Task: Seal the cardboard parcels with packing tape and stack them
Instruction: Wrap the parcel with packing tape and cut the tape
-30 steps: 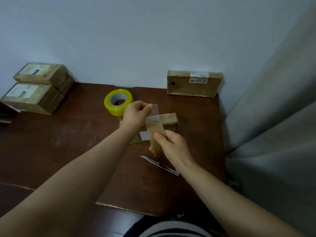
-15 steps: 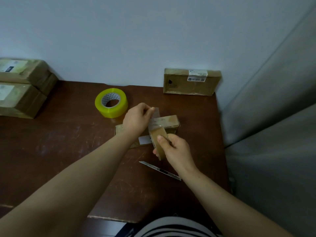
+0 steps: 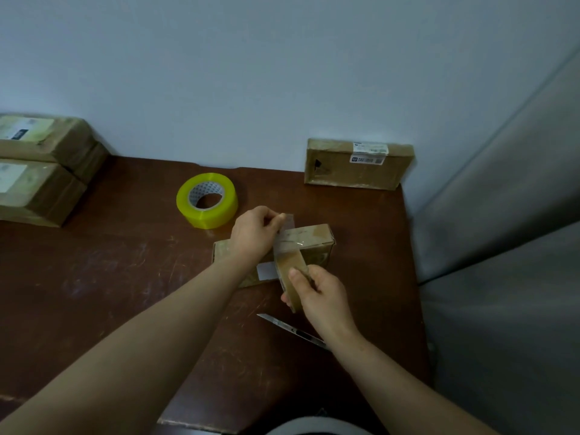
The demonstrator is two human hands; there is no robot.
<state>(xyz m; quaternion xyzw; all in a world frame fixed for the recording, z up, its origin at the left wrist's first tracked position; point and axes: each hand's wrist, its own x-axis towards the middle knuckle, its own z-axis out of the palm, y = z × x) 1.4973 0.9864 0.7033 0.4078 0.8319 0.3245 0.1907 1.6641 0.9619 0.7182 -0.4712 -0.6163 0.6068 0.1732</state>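
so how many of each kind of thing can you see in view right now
cardboard parcels: 4 (upper left parcel, lower left parcel, parcel against the wall, parcel being taped); the left pile may hide more
tape rolls: 2 (yellow roll, brown roll)
knife: 1
total: 7

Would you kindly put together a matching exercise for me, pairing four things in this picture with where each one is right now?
Things:
1. yellow tape roll
2. brown tape roll
3. knife
4. barcode-labelled parcel

Places:
A. standing against the wall at the table's far right
B. lying on the table just below the right hand
C. gripped in the right hand
D. flat on the table, beyond the left hand, which pinches the tape strip

Pairs: 1-D, 2-C, 3-B, 4-A.
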